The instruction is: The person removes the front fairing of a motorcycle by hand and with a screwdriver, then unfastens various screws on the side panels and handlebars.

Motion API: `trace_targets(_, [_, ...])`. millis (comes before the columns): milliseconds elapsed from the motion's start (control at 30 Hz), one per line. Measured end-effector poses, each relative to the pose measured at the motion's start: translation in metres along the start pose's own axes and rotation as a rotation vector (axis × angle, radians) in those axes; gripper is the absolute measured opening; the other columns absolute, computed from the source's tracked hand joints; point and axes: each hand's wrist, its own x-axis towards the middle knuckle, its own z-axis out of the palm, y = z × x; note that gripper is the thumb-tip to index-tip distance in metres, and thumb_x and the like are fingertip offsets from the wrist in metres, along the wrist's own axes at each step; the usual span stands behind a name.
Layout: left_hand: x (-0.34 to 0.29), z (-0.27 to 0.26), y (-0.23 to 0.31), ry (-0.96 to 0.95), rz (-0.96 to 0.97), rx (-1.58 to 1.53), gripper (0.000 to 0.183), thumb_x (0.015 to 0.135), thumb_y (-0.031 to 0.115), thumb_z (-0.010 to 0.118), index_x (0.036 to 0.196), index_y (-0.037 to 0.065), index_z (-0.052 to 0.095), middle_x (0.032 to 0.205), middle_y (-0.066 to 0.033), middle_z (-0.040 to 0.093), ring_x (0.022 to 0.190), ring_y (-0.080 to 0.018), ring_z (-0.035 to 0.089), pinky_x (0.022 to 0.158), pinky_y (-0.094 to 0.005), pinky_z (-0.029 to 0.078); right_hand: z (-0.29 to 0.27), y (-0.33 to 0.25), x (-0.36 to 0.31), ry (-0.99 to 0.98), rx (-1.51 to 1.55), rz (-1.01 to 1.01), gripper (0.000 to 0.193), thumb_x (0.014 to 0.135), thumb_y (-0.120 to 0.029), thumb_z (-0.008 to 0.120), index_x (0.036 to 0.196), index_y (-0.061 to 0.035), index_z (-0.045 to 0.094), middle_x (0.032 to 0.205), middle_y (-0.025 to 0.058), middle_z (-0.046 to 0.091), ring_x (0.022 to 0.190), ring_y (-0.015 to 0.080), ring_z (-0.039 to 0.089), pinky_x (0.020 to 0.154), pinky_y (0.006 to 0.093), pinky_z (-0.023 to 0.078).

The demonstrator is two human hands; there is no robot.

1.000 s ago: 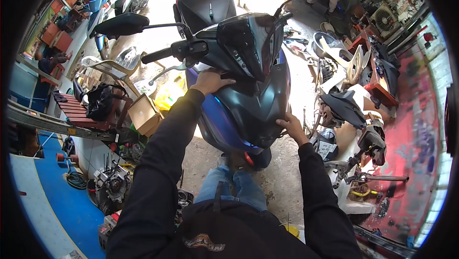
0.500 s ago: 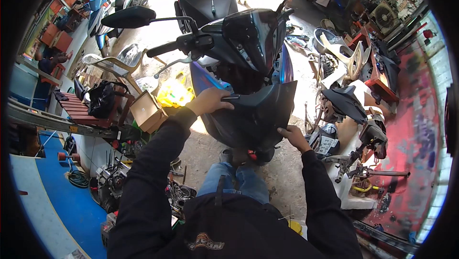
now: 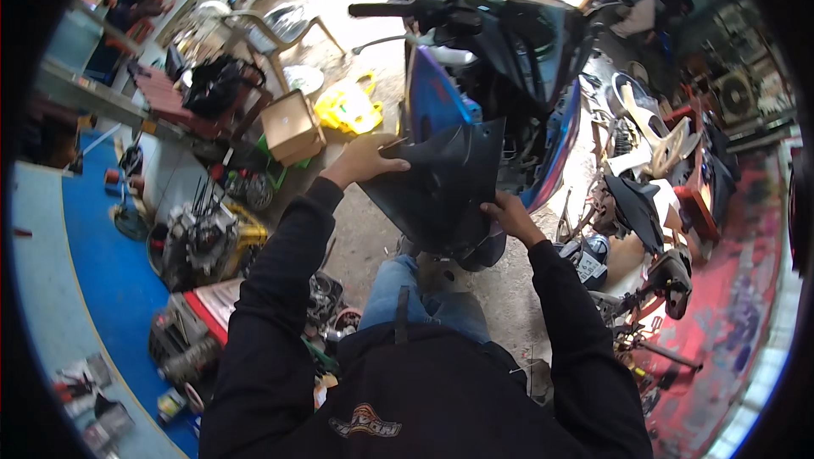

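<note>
A black plastic scooter fairing panel hangs between my hands, in front of a scooter with blue-purple side panels. My left hand is closed on the panel's upper left corner, thumb on the near face. A thin object shows beside those fingers, too small to name. On the panel's right edge, my right hand is closed, its thumb on the near side. Past the panel, the scooter's dark front opening shows. Part of the front wheel is seen below the panel.
To the left stand a cardboard box, a yellow plastic bag and a red wooden bench. Engine parts lie at the lower left. Loose fairings and scooter parts crowd the right, beside a red-painted floor strip.
The panel has shifted left relative to the scooter's front, uncovering more of the opening and the blue-purple side panel. Both hands have kept their hold. The view has turned, moving the scooter rightward in the picture.
</note>
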Motion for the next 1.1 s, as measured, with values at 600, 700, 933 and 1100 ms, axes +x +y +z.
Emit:
trace_targets(600, [-0.143,0.076,-0.098,1.015,-0.789,0.128,0.075,0.063,0.049,0.081,0.116,0.002,0.055,0.113,-0.0189,0.056,0.102,-0.0318,0.058,0.084,-0.0393,0.048,0.138,-0.026,0.095,-0.309,0.211,0.089,0.024,0.088,-0.006,0.058,0.111,-0.0048,0.062,0.086,0.0029,0.065,0.067,0.0102,0.058,0.060,0.0270,0.049])
trace_targets(700, [-0.183,0.132,-0.150,1.063,-1.016,-0.278,0.082,0.061,0.047,0.083,0.117,-0.005,0.051,0.115,-0.0206,0.056,0.104,-0.0304,0.056,0.089,-0.0392,0.045,0.186,-0.009,0.128,-0.339,0.070,0.056,0.023,0.086,-0.007,0.061,0.109,-0.0042,0.063,0.082,0.0058,0.065,0.067,0.0108,0.058,0.062,0.0284,0.048])
trace_targets(933, [-0.244,0.237,-0.271,1.148,-1.335,-0.284,0.069,0.065,0.033,0.082,0.112,-0.006,0.052,0.111,-0.0222,0.060,0.102,-0.0310,0.059,0.090,-0.0391,0.044,0.344,0.095,0.213,-0.421,-0.051,-0.077,0.030,0.083,-0.010,0.065,0.112,-0.0065,0.063,0.092,0.0141,0.069,0.079,0.0212,0.065,0.071,0.0350,0.049])
trace_targets(1100, [-0.292,0.312,-0.387,1.048,-1.140,-0.982,0.022,0.083,0.010,0.064,0.100,-0.004,0.064,0.092,-0.0046,0.066,0.082,-0.0135,0.059,0.077,-0.0294,0.046,0.455,0.180,0.276,-0.532,0.063,0.077,0.025,0.092,-0.008,0.054,0.117,-0.0044,0.057,0.090,0.0051,0.065,0.075,0.0140,0.063,0.063,0.0295,0.053])
